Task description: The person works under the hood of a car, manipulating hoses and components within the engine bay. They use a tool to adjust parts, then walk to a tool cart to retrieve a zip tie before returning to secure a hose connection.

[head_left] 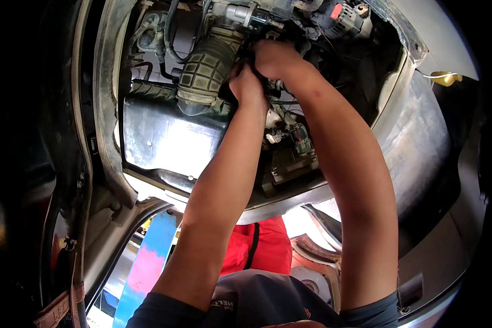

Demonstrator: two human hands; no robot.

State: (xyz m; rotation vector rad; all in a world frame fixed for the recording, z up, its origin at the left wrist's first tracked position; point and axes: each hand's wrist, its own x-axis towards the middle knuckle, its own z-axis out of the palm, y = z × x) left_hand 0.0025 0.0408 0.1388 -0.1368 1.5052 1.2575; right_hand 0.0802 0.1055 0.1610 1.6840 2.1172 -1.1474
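Observation:
Both my arms reach forward into an engine bay. My left hand is beside a ribbed, dusty air intake hose, its fingers curled in. Just beyond it and to the right, my right hand is bent over with closed fingers, close against the left. Whatever the fingers grip is hidden in the dark gap between the hose and the engine parts. Below the hose sits a black air filter box, shiny with reflected light. Between my forearms are a wiring connector and some cables.
A metal frame edge rings the engine bay. At the far right is an alternator with a red cap. A metal valve-like fitting lies beyond the hose. Near my body are a red cloth-like item and a blue-and-pink panel.

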